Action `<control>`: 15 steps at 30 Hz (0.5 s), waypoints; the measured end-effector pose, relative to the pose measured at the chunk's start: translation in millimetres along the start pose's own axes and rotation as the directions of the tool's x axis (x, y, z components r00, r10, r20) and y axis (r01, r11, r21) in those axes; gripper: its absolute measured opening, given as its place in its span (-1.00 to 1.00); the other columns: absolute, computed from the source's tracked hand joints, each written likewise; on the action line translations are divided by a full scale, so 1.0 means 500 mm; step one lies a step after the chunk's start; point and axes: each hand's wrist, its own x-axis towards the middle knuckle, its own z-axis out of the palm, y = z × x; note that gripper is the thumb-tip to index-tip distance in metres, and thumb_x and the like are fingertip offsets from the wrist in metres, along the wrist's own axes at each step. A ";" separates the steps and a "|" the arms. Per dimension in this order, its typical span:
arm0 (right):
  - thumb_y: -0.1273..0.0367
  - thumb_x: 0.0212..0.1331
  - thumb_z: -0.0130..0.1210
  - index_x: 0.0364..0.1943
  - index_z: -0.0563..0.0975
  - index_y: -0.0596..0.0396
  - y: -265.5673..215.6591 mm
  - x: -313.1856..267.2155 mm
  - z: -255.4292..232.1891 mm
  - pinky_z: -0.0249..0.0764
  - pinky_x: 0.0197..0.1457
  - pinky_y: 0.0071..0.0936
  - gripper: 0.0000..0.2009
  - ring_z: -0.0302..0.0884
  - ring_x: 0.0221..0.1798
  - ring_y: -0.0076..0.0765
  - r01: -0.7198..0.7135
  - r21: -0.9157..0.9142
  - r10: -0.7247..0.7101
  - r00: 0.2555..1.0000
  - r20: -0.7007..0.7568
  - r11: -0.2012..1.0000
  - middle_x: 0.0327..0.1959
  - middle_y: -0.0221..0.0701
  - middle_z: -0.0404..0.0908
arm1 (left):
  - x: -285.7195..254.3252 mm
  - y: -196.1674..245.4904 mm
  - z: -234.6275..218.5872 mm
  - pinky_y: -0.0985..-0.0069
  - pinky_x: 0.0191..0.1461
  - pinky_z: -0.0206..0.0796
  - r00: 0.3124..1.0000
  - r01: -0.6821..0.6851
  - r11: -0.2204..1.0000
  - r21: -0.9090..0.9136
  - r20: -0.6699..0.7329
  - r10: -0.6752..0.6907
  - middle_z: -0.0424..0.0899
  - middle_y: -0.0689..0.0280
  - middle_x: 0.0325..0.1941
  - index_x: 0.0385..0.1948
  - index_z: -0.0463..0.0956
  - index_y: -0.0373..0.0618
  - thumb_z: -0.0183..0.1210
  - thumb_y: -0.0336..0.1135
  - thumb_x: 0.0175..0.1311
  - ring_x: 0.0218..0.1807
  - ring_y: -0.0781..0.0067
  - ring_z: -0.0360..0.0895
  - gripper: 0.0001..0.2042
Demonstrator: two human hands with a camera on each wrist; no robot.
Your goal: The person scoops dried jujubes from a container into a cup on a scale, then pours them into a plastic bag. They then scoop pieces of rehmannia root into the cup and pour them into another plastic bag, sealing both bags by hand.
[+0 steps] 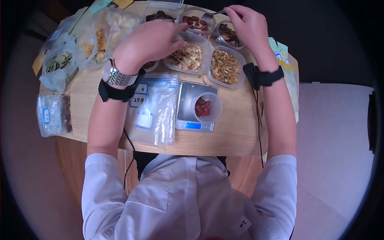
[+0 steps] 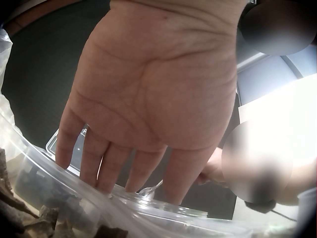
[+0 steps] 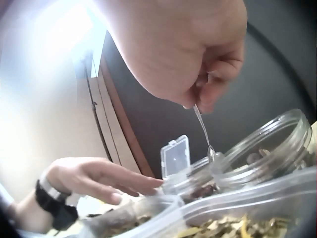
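Observation:
My right hand (image 1: 252,30) pinches the handle of a metal spoon (image 1: 207,16). The spoon's bowl is down at a round clear tub of dark red dried fruit (image 1: 202,27), at the back of the table. Over the neighbouring tubs my left hand (image 1: 154,42) reaches out with its fingers extended, the index fingertip right at the fruit tub's edge. In the left wrist view its palm (image 2: 148,94) shows bare, with nothing held. On a digital scale (image 1: 186,96) stands a clear cup (image 1: 218,108) with several red fruits (image 1: 203,107) in it.
Square tubs hold pale slices (image 1: 188,58) and yellowish-brown bits (image 1: 225,66). A round tub of dark pieces (image 1: 229,34) stands at the right. Clear zip bags (image 1: 154,116) lie left of the scale. Filled plastic bags (image 1: 96,40) crowd the table's left side.

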 end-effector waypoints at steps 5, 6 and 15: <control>0.16 0.43 0.25 -0.04 0.77 0.13 0.016 0.015 0.072 0.59 -0.16 -0.38 -0.68 0.73 -0.33 -0.37 -0.112 0.196 0.069 0.974 0.215 0.974 -0.34 -0.35 0.81 | -0.003 0.005 -0.006 0.13 0.26 0.48 0.999 0.027 1.000 0.005 0.017 -0.027 0.74 -0.03 0.02 0.40 0.53 -0.01 0.24 -0.08 0.46 0.12 -0.08 0.66 -0.48; 0.17 0.41 0.26 -0.07 0.78 0.13 0.013 0.016 0.078 0.58 -0.19 -0.41 -0.69 0.69 -0.37 -0.40 -0.194 0.266 0.114 0.951 0.288 0.944 -0.39 -0.37 0.78 | -0.002 0.004 -0.005 0.13 0.26 0.48 1.000 0.027 1.000 0.009 0.014 -0.027 0.74 -0.03 0.03 0.40 0.52 -0.01 0.23 -0.07 0.46 0.12 -0.07 0.66 -0.48; 0.26 0.50 0.21 -0.22 0.74 0.09 0.004 0.019 0.064 0.22 -0.44 -0.74 -0.78 0.30 -0.52 -0.80 -0.656 0.472 0.340 0.731 0.592 0.589 -0.53 -0.70 0.52 | 0.000 0.019 -0.018 0.13 0.21 0.51 0.997 0.054 0.998 0.021 0.056 -0.056 0.74 -0.02 0.01 0.37 0.55 -0.04 0.25 -0.08 0.43 0.11 -0.06 0.68 -0.48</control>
